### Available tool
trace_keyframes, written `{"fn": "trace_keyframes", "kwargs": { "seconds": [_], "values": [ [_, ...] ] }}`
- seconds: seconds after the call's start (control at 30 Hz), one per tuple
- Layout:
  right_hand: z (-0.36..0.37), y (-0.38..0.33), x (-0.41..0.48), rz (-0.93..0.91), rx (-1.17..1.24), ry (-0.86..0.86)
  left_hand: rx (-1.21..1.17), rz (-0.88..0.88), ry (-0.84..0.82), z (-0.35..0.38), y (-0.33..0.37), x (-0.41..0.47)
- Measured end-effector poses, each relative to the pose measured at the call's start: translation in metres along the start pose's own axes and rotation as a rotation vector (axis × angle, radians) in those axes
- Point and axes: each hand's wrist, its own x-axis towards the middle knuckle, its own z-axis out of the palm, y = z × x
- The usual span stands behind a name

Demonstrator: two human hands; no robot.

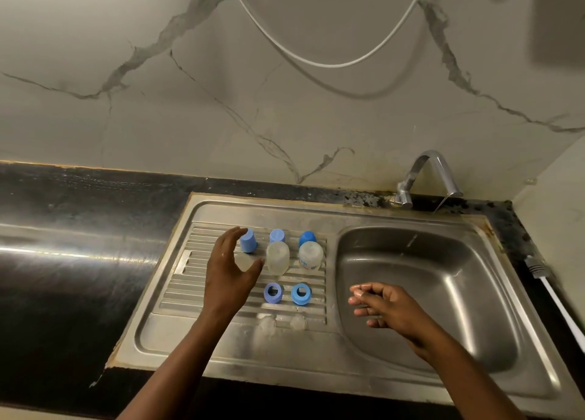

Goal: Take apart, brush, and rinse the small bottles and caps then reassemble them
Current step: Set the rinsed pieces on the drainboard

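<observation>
On the ribbed drainboard [177, 280] stand three blue caps [277, 236] in a back row. In front of them are two clear small bottles [278, 258], with a third clear bottle [244, 261] at the left. My left hand [228, 277] curves in a wide C around that third bottle, fingers above it and thumb beside it, with no firm grip visible. Two blue ring collars [273, 292] lie nearer me, and two clear teats [267, 323] sit below them. My right hand [380, 305] is wet and hovers over the sink basin's left edge, fingers loosely bent and holding nothing.
The steel sink basin [443, 293] lies to the right, with a chrome tap [427, 179] behind it. A white-handled brush [557, 302] rests on the counter at the far right. A white hose [316, 60] hangs on the marble wall. Black countertop [63, 261] extends left.
</observation>
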Motion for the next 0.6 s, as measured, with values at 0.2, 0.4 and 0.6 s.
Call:
{"fn": "trace_keyframes", "kwargs": {
  "seconds": [0.2,0.4,0.6],
  "values": [
    [0.0,-0.006,0.001,-0.006,-0.026,-0.038,0.101,-0.053,-0.07,0.005,0.0,-0.014],
    [-0.004,-0.005,-0.004,0.004,-0.024,-0.048,0.14,-0.161,-0.084,-0.001,-0.012,-0.011],
    [-0.005,0.001,-0.007,0.018,-0.016,-0.037,0.181,-0.164,-0.09,-0.001,-0.013,-0.001]
  ]
}}
